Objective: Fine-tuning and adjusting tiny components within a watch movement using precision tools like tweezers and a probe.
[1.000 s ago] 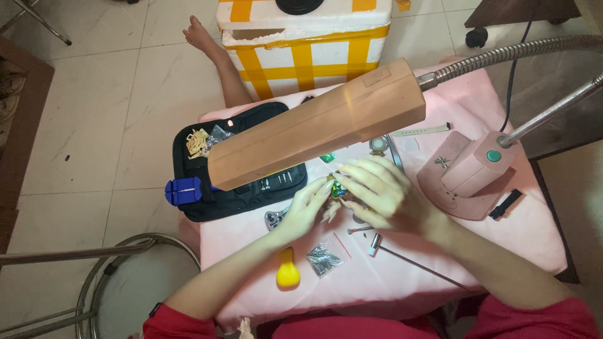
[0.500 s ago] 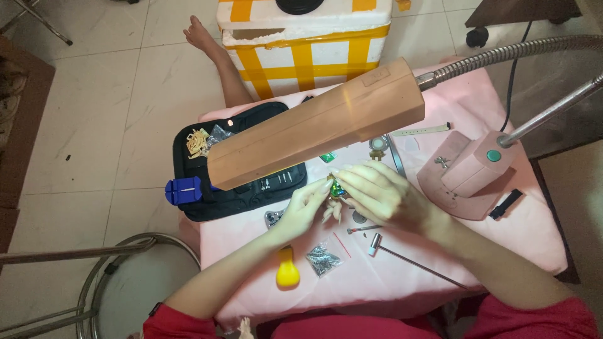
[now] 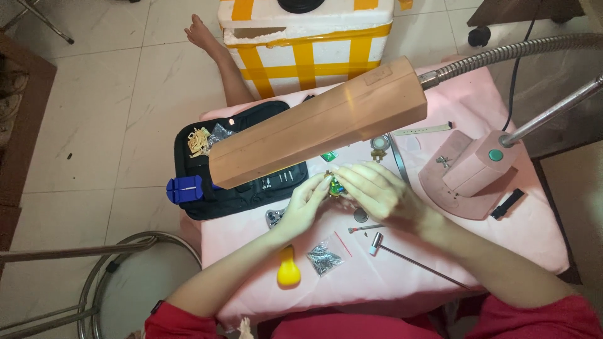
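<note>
Two hands met over the middle of a pink-covered table point(image 3: 502, 251), beneath the long head of a pink desk lamp point(image 3: 320, 122).

- Left hand point(image 3: 306, 204): fingers bent, tips pinching the near side of a small green-faced object point(image 3: 336, 186).
- Right hand point(image 3: 377, 191): curled over the same object from the other side, fingertips closed upon it. The object sat between the two sets of fingertips, just above the cloth; it was largely hidden, so its kind was hard to tell, possibly a watch part.
- Small hammer point(image 3: 414, 258): lay on the cloth just under the right forearm, head toward the hands.
- Thin tool with a dark tip point(image 3: 365, 228): beside a small round grey disc point(image 3: 360, 215), near the right wrist.
- Clear bag of small metal parts point(image 3: 324, 258): on the cloth below the left hand.
- Yellow rubber blower point(image 3: 288, 270): just beside the left forearm, near the table's front edge.
- Black tool case point(image 3: 248, 179): open at the table's left, partly under the lamp head, with a blue block-shaped tool point(image 3: 184, 188) at its left edge.
- Lamp base point(image 3: 468, 176): at the right, with a green button on top.
- White foam box with yellow tape point(image 3: 308, 37): on the floor beyond the table.
- Metal stool point(image 3: 135, 276): on the floor at lower left.
</note>
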